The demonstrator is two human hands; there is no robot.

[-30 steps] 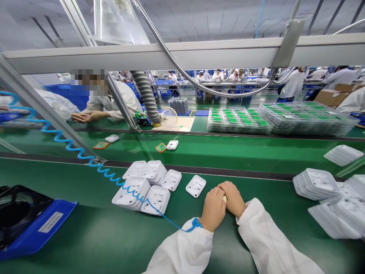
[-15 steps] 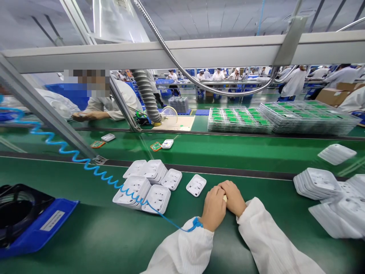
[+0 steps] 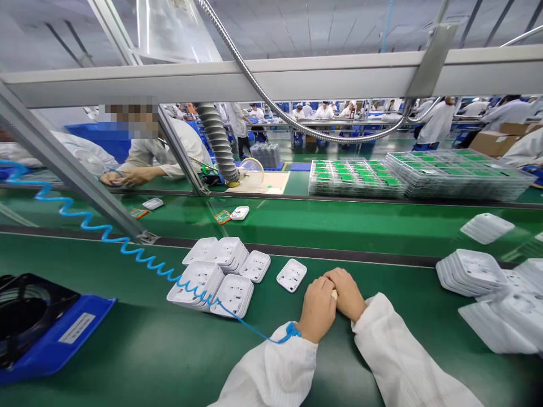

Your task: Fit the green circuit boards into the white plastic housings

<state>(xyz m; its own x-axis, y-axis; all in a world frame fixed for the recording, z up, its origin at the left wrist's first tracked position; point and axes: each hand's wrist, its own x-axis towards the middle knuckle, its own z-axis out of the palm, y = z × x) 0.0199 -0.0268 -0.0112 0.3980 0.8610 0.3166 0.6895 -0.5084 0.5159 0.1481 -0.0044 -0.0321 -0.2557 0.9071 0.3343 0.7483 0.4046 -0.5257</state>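
My left hand and my right hand rest together on the green work surface, fingers curled and touching. A small pale tip shows between them; what it belongs to is hidden, and I cannot make out what either hand holds. A blue strap with a coiled cord is round my left wrist. One white plastic cover lies flat just left of my hands. Further left are stacked white covers and a separate one. More white stacks stand at the right.
Beyond a dark edge runs a green belt with white covers and orange-edged boards. Behind it stand trays of green boards. A black fan and blue bin are at left. A metal frame crosses above; a co-worker sits opposite.
The pieces on the belt have shifted left. The co-worker's hands opposite have moved slightly, and the coiled cord has swung left. My hands have barely moved.
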